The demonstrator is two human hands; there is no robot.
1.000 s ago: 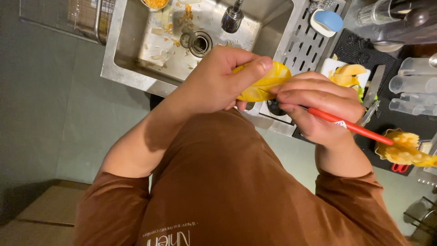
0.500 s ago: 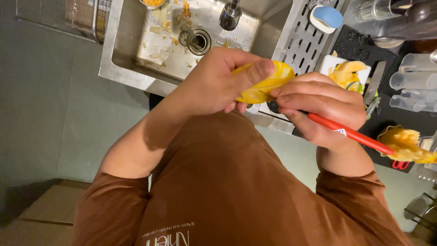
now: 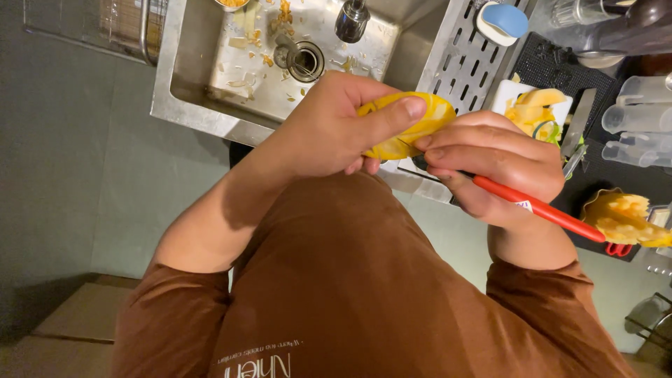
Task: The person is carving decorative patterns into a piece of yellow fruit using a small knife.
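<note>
My left hand [image 3: 329, 129] is wrapped around a yellow fruit [image 3: 406, 126], its thumb lying across the top. Against the fruit's right end, my right hand [image 3: 493, 164] grips a red-handled knife [image 3: 539, 208]; the handle sticks out to the lower right and the blade is hidden behind the fingers. Both hands are held over the front rim of a steel sink [image 3: 203, 115], above my brown shirt.
Peel scraps lie around the sink drain [image 3: 304, 61]. A slotted drainboard [image 3: 465, 63] carries a blue and white sponge [image 3: 500, 22]. A white board [image 3: 535, 112] holds yellow fruit pieces. Right of it are clear cups [image 3: 640, 115] and a yellow peel heap [image 3: 623, 220].
My left thumb has slid a little toward the fruit's right end. The hands and knife have otherwise hardly moved; the view has shifted slightly.
</note>
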